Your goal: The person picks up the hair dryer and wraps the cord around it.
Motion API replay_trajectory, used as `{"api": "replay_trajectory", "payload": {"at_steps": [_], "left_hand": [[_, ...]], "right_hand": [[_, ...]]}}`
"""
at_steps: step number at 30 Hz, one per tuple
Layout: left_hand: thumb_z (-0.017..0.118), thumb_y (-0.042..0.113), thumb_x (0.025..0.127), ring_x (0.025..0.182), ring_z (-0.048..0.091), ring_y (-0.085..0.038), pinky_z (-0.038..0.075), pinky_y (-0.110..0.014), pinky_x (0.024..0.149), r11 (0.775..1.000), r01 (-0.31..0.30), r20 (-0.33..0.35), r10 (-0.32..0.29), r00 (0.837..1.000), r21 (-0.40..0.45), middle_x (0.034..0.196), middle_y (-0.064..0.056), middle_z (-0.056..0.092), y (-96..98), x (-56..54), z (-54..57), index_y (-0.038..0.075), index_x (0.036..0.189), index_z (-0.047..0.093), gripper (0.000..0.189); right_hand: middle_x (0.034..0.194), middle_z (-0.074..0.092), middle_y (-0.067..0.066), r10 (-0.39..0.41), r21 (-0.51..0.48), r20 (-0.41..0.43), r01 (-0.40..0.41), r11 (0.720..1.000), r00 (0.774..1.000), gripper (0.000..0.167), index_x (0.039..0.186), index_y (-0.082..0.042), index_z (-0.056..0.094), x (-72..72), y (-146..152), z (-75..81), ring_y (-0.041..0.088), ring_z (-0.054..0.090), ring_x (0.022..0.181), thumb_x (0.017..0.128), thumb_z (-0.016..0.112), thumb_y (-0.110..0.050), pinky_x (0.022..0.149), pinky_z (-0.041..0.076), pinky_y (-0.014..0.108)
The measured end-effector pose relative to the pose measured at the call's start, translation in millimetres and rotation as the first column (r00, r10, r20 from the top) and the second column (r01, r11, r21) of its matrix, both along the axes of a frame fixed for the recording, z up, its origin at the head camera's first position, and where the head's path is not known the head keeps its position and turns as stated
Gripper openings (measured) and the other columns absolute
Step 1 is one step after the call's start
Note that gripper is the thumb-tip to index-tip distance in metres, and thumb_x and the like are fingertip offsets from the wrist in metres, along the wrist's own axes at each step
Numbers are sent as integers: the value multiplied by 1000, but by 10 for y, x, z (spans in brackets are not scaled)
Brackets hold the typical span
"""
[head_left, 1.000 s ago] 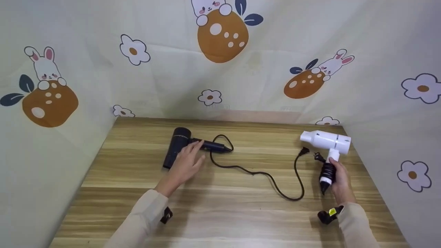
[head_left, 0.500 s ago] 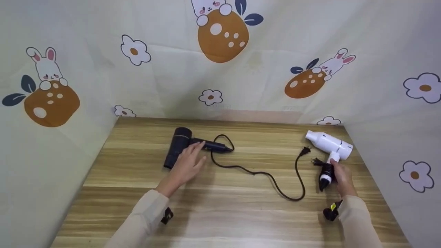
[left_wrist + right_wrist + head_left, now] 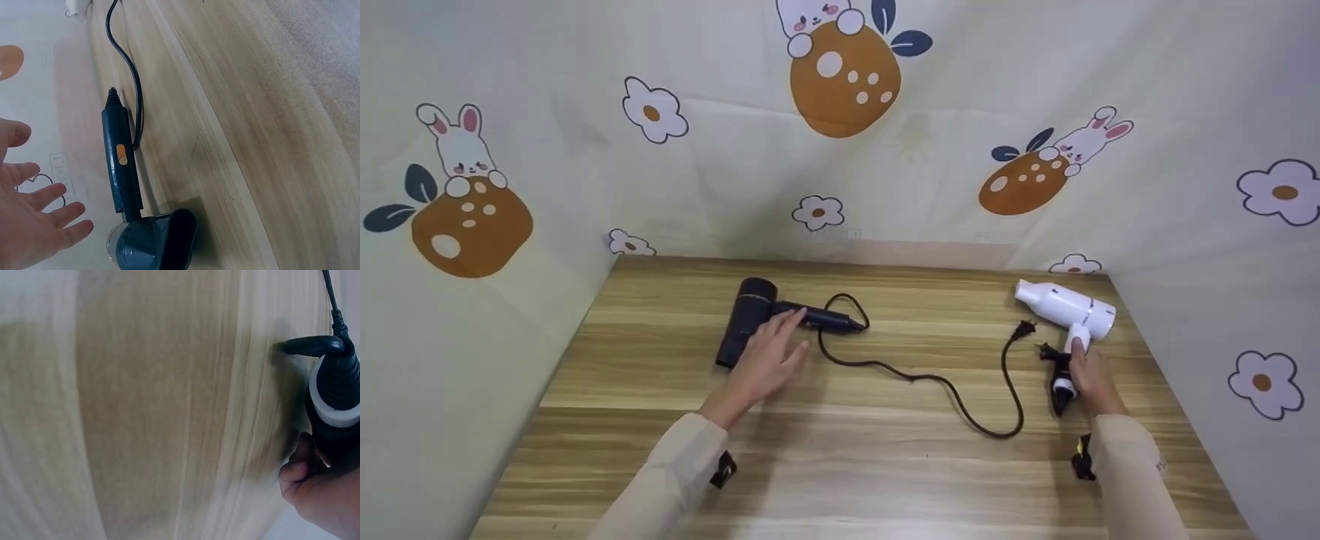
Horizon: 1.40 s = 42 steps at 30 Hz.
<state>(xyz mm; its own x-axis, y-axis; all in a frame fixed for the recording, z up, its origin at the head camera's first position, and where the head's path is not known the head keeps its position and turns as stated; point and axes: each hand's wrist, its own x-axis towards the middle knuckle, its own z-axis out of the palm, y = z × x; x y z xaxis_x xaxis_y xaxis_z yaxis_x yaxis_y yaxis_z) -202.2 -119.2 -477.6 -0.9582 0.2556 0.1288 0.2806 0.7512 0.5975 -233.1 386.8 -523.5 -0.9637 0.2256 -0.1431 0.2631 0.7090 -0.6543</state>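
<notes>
A white hair dryer (image 3: 1065, 306) is at the right side of the wooden table, nozzle pointing left. My right hand (image 3: 1096, 379) grips its handle, round which a black cord (image 3: 1063, 366) is wound. In the right wrist view, curled fingers (image 3: 298, 472) show beside the handle's end (image 3: 337, 416); the dryer's body is out of that view. A dark hair dryer (image 3: 746, 319) lies at the left with its handle to the right. Above it hovers my left hand (image 3: 769, 356), fingers spread. The left wrist view shows this hand (image 3: 28, 225) apart from the dark dryer's handle (image 3: 121, 163).
The dark dryer's cord (image 3: 911, 377) loops across the middle of the table, ending in a plug (image 3: 1024, 330) left of the white dryer. A patterned cloth (image 3: 720, 180) rises along the table's back and sides.
My right hand has tilted the white hair dryer so its tail end dropped, then shifted it slightly left. My left hand and the dark hair dryer have stayed in place.
</notes>
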Motion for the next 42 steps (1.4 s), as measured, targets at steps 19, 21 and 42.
{"api": "replay_trajectory", "payload": {"at_steps": [19,21,42], "left_hand": [[52,26,93,132,32,-39,27,-56,108,991,-118,-24,117,993,-60,143,-19,36,-130,-162,12,8,142,34,56],[54,27,92,133,30,-40,27,-56,108,987,-150,-23,149,989,-51,144,-20,35,-166,-187,7,8,143,34,57],[57,53,85,122,40,-47,36,-55,100,889,-458,253,443,860,0,138,-33,33,-429,-470,-327,-4,146,7,97]], "right_hand": [[133,20,46,-32,220,-38,40,975,999,66,136,19,18,7,-322,359,58,18,124,98,35,-32,103,19,61],[131,25,44,-6,224,-105,29,974,994,60,133,17,25,33,-436,390,57,22,120,97,40,-28,100,22,61],[110,55,16,523,371,-338,-400,838,782,17,103,-2,59,481,-1549,407,35,49,106,89,61,-11,90,43,50]]}}
